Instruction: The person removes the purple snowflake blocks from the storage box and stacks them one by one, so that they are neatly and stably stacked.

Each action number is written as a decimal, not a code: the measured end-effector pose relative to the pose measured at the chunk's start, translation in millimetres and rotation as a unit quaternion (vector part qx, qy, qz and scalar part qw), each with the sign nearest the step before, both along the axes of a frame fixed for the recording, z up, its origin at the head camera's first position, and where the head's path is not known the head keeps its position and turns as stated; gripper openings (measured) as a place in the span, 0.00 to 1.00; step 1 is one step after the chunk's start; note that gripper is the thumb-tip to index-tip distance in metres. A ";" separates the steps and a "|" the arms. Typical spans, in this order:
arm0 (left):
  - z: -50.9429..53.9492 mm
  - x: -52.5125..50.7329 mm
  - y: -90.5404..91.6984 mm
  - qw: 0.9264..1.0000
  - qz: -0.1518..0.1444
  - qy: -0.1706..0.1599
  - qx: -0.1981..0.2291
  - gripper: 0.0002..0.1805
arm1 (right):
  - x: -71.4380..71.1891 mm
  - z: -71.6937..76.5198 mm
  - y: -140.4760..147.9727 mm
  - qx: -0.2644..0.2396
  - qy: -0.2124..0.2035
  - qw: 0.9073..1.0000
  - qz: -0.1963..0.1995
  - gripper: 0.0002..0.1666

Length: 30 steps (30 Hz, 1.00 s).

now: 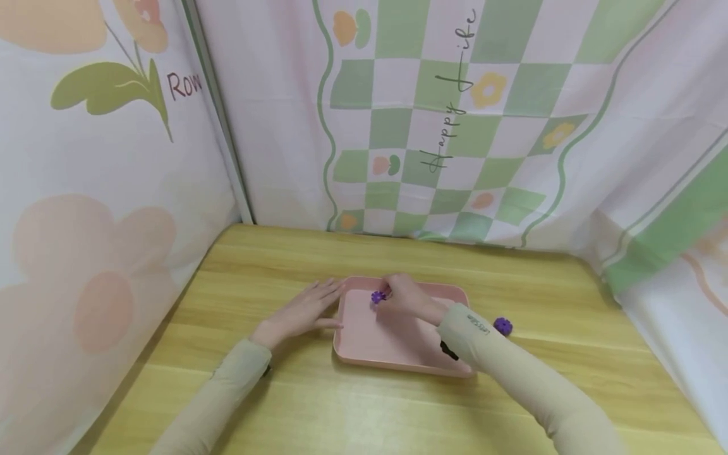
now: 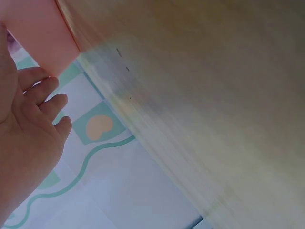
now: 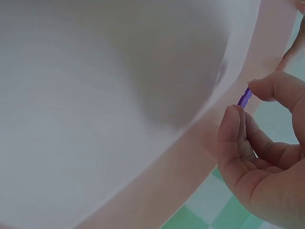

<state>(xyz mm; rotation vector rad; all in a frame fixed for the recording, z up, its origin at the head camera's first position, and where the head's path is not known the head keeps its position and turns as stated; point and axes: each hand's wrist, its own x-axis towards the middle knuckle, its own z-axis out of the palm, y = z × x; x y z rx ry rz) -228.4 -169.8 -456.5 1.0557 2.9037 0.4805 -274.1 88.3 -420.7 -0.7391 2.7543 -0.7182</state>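
My right hand [image 1: 405, 298] pinches a small purple disc with a notched edge [image 1: 378, 297] over the left part of a pink tray [image 1: 392, 344]. In the right wrist view the purple disc [image 3: 245, 98] appears edge-on between the thumb and fingertips of my right hand [image 3: 267, 148], apart from the tray floor. At the tray's left side, my left hand [image 1: 301, 313] touches the rim with its fingers spread. The left wrist view shows the left hand [image 2: 33, 114] against the outer wall of the tray [image 2: 43, 33], holding nothing.
A second purple notched piece [image 1: 503, 326] lies on the wooden table [image 1: 296, 404], right of the tray, close to the right forearm. Printed curtains [image 1: 284, 126] hang behind the table and along both sides.
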 end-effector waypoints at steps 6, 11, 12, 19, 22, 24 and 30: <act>-1.1 -0.7 -0.7 1.000 0.001 -0.002 0.003 0.46 | -0.1 3.3 15.4 -0.005 0.009 1.000 -0.001 0.16; -0.3 0.3 -0.8 1.000 -0.001 -0.002 0.001 0.46 | 0.6 1.9 28.7 -0.006 0.020 1.000 -0.004 0.16; -0.1 0.6 -0.7 1.000 -0.002 -0.002 0.002 0.46 | 1.1 1.5 31.4 -0.005 0.023 1.000 -0.007 0.16; 2.3 2.1 -0.1 1.000 -0.006 0.001 0.004 0.46 | 2.8 3.6 49.3 -0.002 0.033 0.999 -0.015 0.17; 2.0 2.6 0.1 1.000 -0.007 0.004 0.000 0.45 | 3.4 4.8 57.2 0.006 0.031 0.999 -0.024 0.17; 1.9 2.7 0.3 1.000 -0.006 0.004 -0.002 0.45 | 4.1 6.2 62.4 0.007 0.035 0.999 -0.024 0.17; 1.9 2.8 0.5 1.000 -0.004 0.002 0.002 0.45 | 7.4 11.9 76.5 -0.004 0.055 0.998 -0.023 0.18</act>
